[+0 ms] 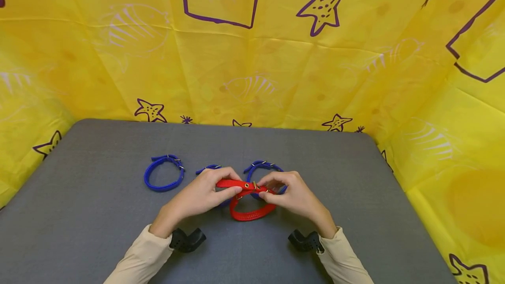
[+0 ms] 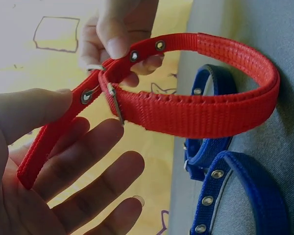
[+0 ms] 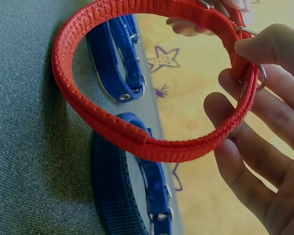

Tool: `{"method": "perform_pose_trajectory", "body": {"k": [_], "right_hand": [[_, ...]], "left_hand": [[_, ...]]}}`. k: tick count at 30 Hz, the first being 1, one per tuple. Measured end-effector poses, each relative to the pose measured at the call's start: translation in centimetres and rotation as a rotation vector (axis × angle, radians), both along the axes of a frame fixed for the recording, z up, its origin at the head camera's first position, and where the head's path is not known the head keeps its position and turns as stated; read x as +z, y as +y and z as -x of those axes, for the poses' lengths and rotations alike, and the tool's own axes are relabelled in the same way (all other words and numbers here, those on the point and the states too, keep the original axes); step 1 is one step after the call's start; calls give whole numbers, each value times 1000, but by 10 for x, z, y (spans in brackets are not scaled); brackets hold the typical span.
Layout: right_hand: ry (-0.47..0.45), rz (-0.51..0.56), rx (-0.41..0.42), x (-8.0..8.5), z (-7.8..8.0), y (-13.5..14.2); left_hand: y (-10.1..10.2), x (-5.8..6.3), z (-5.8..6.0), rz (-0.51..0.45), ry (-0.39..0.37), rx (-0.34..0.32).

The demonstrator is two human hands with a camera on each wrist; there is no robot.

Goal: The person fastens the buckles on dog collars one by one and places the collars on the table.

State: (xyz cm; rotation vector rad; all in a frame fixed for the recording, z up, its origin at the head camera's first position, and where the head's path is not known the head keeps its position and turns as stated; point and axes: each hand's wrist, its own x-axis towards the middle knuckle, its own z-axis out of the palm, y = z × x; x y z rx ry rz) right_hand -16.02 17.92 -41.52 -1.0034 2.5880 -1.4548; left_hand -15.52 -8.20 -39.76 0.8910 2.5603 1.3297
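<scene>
A red pet collar (image 1: 252,216), buckled into a loop, is held up over the table between both hands. My left hand (image 1: 201,192) pinches the collar's free strap end between thumb and fingers; in the left wrist view, the strap's metal eyelet (image 2: 86,97) shows just past the thumb. The strap runs through the metal buckle (image 2: 114,104), with the prong at that eyelet. On the other side, my right hand (image 1: 293,194) pinches the collar by the buckle, its thumb on the band near a metal ring (image 3: 262,78). The padded part of the loop hangs below the hands.
Three blue collars lie on the grey table (image 1: 98,214): one at the left (image 1: 165,187), a middle one (image 1: 209,168) mostly behind the left hand, and a right one (image 1: 262,163) partly behind the right hand. A yellow patterned cloth (image 1: 252,56) surrounds the table's back and sides.
</scene>
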Motion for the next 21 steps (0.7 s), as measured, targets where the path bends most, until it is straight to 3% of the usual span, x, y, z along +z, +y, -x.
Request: {"method": "perform_pose_trajectory", "body": {"k": [6, 15, 21], "right_hand": [[-9, -9, -7, -1, 1, 1], [-10, -17, -17, -5, 2, 0], [8, -14, -8, -6, 1, -1]], "left_hand": [[-3, 3, 0, 10, -5, 5], [-4, 1, 1, 54, -136, -76], [-4, 0, 2, 79, -118, -116]]}}
